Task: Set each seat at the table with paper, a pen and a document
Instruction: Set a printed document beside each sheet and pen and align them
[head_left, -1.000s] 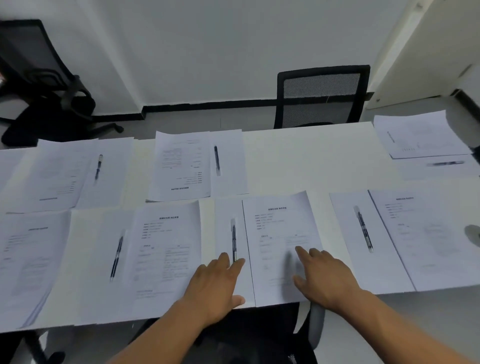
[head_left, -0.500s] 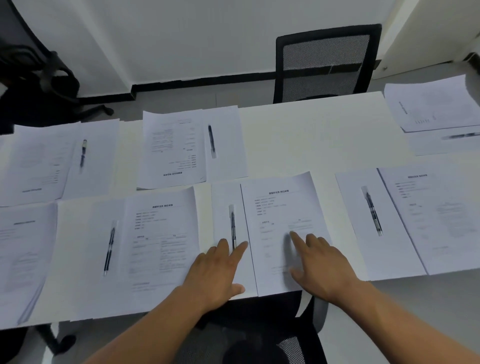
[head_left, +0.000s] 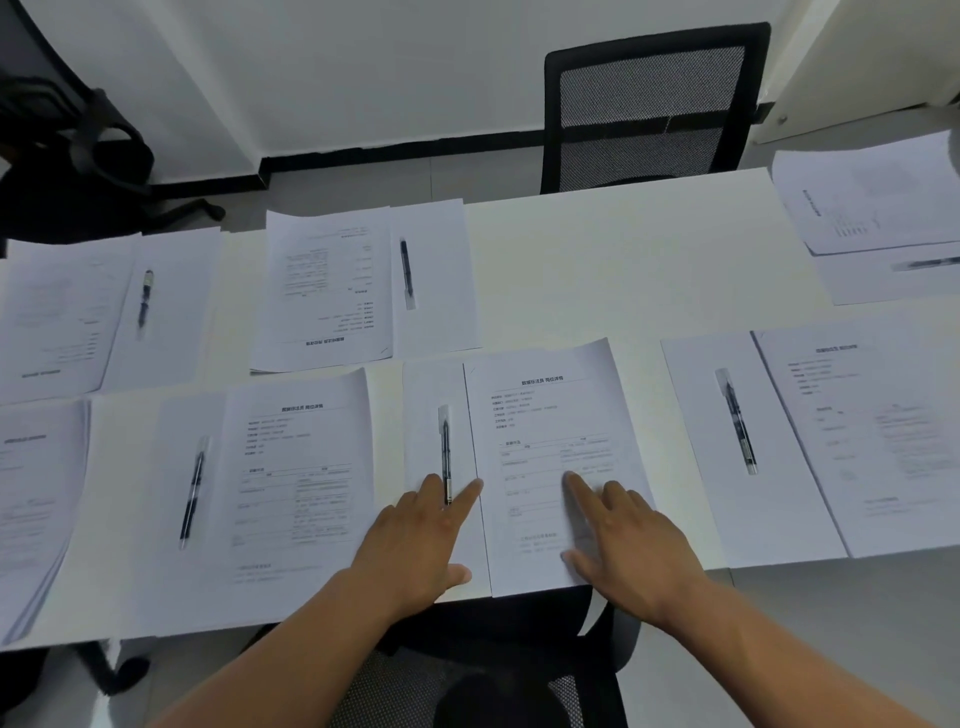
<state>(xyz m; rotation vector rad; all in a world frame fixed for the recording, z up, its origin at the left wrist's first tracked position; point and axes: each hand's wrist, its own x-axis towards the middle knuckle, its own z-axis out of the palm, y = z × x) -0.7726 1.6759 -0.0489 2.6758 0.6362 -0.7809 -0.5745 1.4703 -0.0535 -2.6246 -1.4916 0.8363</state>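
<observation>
My left hand lies flat, fingers straight, on the blank paper at the near middle seat, its fingertips at the lower end of a black pen. My right hand presses flat on the printed document beside that paper. Similar sets of paper, pen and document lie to the near left, the near right, the far left and the far middle. The white table carries them all.
A black mesh chair stands at the far side, where the table shows no papers. More sheets and a pen lie at the far right end. A stack of documents sits at the near left. Another black chair is far left.
The view has tilted and shifted slightly. Both hands stay flat on the near middle paper and document, with hardly any movement.
</observation>
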